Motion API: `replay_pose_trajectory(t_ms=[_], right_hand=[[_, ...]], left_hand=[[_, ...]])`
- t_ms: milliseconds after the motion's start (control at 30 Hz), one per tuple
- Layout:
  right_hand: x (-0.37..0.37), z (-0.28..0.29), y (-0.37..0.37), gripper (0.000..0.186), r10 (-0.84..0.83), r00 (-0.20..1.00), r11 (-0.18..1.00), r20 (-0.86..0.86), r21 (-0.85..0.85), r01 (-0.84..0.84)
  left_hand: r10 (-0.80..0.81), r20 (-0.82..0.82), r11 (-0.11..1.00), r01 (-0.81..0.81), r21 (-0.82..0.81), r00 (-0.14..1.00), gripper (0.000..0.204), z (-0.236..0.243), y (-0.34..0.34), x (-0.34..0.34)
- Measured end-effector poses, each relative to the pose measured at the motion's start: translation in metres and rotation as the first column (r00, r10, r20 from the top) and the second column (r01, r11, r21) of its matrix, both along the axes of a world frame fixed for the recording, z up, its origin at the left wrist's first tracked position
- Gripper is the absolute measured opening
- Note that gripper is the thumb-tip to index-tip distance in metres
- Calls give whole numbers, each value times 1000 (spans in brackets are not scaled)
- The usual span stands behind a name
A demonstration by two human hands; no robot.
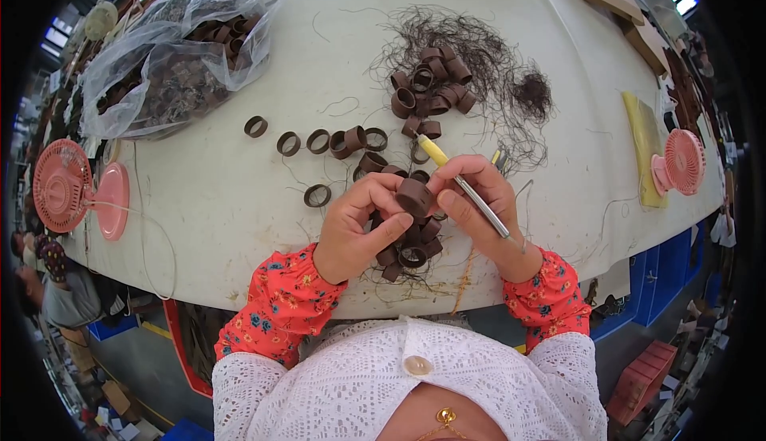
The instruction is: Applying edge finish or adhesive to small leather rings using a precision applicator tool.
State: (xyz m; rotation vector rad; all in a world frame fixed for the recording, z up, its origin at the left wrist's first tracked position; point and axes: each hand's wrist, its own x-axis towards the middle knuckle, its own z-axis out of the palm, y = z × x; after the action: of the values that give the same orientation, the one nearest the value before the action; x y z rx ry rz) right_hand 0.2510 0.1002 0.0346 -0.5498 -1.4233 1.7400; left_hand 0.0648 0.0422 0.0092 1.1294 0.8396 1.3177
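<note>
Between the fingertips of my left hand (365, 214) is a brown loop (414, 197), a short ring of leather-like strip with its curved side turned up. My right hand (481, 203) has its thumb and forefinger at the right edge of the same loop. It also grips a slim pen-like tool (435, 151), yellow toward its tip and silver behind, slanting up and to the left. Under and around my hands lies a pile of similar brown loops (412, 257), partly hidden by my fingers. A loose row of loops (318, 141) runs off to the left.
More loops (403, 102) are heaped beyond my hands, beside a tangle of dark thread (487, 50). A clear plastic bag (171, 110) full of loops sits at the far left. Pink fans (62, 184) stand at both sides of the white table (231, 226); a yellow packet (643, 146) lies right.
</note>
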Motion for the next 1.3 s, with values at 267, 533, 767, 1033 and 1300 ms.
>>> replay_pose_trajectory(t_ms=[267, 533, 767, 1033, 1300], right_hand=[[12, -4, 6, 20, -118, 991, 979, -63, 161, 127], [10, -1, 1, 22, -65, 998, 978, 9, 199, 62], [8, -1, 0, 22, -81, 997, 981, 7, 177, 79], [9, -4, 4, 19, -99, 994, 963, -44, 248, 106], [8, -3, 6, 17, -153, 986, 961, -73, 223, 166]], left_hand=[[367, -362, 930, -334, 152, 857, 11, 1, 0, -2], [419, -419, 907, -350, 233, 806, 10, 5, 0, 1], [457, -501, 883, -310, 352, 735, 11, 8, -1, 1], [485, -418, 874, -407, 266, 768, 15, 4, 2, -4], [385, -735, 909, -94, 405, 558, 25, 14, 1, 2]])
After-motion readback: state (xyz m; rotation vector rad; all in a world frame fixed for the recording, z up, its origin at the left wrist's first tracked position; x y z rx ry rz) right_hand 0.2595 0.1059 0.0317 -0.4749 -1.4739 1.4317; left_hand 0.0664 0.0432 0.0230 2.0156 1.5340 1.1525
